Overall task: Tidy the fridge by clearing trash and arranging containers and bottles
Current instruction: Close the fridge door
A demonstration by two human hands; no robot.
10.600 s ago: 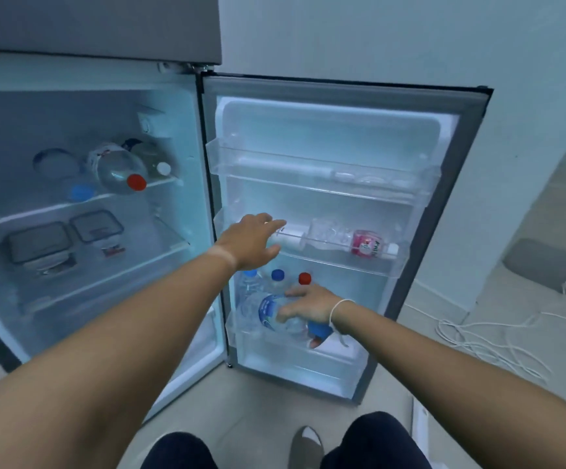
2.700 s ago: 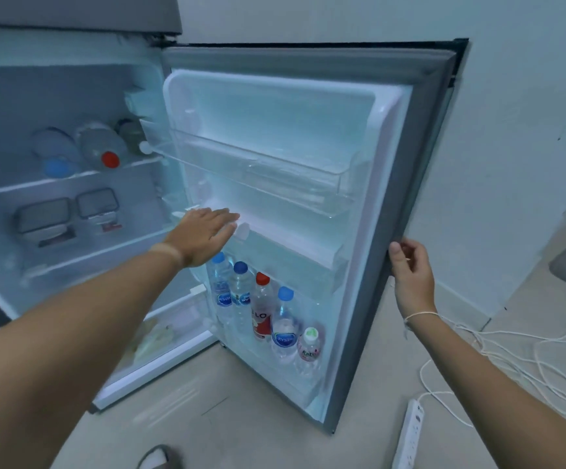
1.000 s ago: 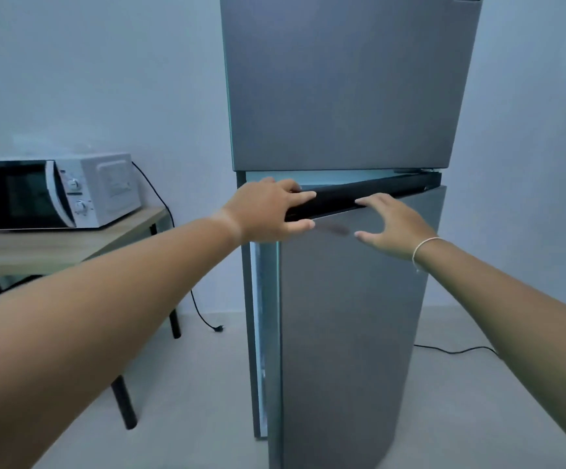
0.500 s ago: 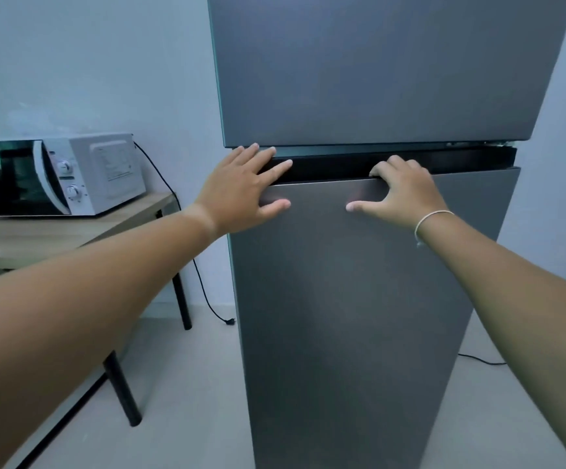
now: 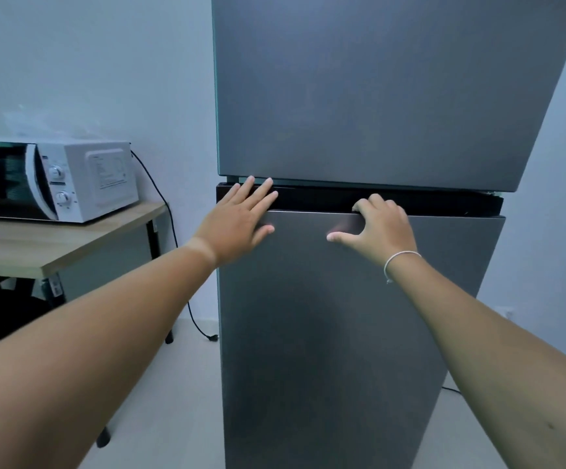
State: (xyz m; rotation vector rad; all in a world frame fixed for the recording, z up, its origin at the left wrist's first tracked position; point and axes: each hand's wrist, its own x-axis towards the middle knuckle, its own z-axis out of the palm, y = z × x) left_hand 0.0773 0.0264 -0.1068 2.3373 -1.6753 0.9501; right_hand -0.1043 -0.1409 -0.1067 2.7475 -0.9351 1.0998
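Fridge [image 5: 359,316]: stood upright against the wall, grey, both doors shut; no light showed at any seam.
Lower door [image 5: 342,333]: closed flush; black recessed handle strip [image 5: 308,199] ran along its top edge.
Upper door [image 5: 376,89]: closed.
Left hand [image 5: 241,225]: flat on the lower door's upper left corner, fingers spread over the handle strip; grip open, holding nothing.
Right hand [image 5: 381,228]: fingers curled over the handle strip, thumb spread against the door face; grip part-closed on the strip's edge, no object in it.
Containers and bottles: inside the fridge, hidden behind the shut doors; their order could not be checked here.
Trash: none visible.
Progress: judged at or near the end; with the door shut, only letting go seemed left.
Change from 2.7 s ago: door was then open, bottles standing in its lowest rack, boxes on an inner shelf; now shut.
Change from 1.0 s ago: a lit gap showed at the door's left edge; that gap was gone.
Change from 0.5 s ago: hands sat much the same; right thumb splayed wider.
Surroundings: microwave [image 5: 54,179] on a wooden tabletop [image 5: 71,245], left of the fridge.
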